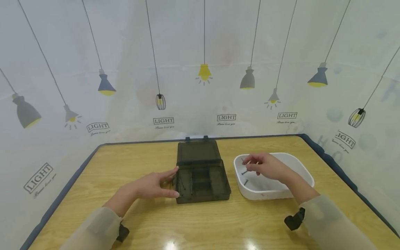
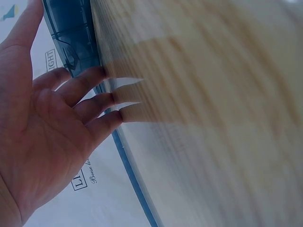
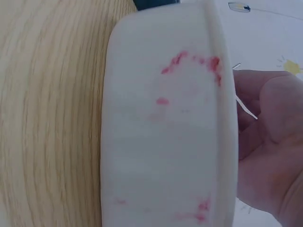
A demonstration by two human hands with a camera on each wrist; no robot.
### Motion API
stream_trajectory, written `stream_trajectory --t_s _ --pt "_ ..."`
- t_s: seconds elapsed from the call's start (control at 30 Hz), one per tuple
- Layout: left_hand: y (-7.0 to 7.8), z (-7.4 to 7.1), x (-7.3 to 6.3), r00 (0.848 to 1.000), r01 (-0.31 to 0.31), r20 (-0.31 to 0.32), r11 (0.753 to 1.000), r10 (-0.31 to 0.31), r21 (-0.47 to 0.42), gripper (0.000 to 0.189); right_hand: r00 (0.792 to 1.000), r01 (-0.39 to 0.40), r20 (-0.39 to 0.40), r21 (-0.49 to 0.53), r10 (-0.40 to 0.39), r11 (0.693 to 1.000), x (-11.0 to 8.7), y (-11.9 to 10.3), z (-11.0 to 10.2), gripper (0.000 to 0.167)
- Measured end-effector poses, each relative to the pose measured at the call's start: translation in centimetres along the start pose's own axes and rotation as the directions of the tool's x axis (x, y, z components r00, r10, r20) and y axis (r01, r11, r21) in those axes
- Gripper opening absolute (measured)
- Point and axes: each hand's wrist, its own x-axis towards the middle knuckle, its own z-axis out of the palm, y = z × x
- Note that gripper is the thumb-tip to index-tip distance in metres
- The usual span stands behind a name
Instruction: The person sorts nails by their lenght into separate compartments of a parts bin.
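Observation:
A dark translucent compartment box lies on the table with its hinged lid swung back. Several thin screws lie in its left compartment. My left hand spreads along the box's left side, thumb and index finger at its edge. In the left wrist view, the other fingers are extended, tips at the tabletop. Over the left part of a white tray, my right hand pinches a small screw at its fingertips. Below it, other screws lie in the tray.
The wooden table ends at a dark blue edge, with a lamp-patterned sheet hanging behind and at the sides. Red smudges mark the tray's outer wall, whose raised rim stands between the right wrist camera and the hand.

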Motion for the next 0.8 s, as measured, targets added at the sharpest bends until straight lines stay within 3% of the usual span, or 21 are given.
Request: stream_trajectory --t_s 0.27,0.8 --pt "0.2 -0.2 0.0 1.000 0.001 0.000 1.000 -0.001 0.012 0.109 0.999 0.047 -0.011 0.102 -0.046 0.994 0.4 -3.1 1.6 0.025" --pt "0.1 0.0 -0.1 1.000 0.007 0.012 1.000 -0.007 0.002 0.108 0.990 0.100 0.081 0.193 -0.117 0.976 3.3 -7.7 6.7 0.018"
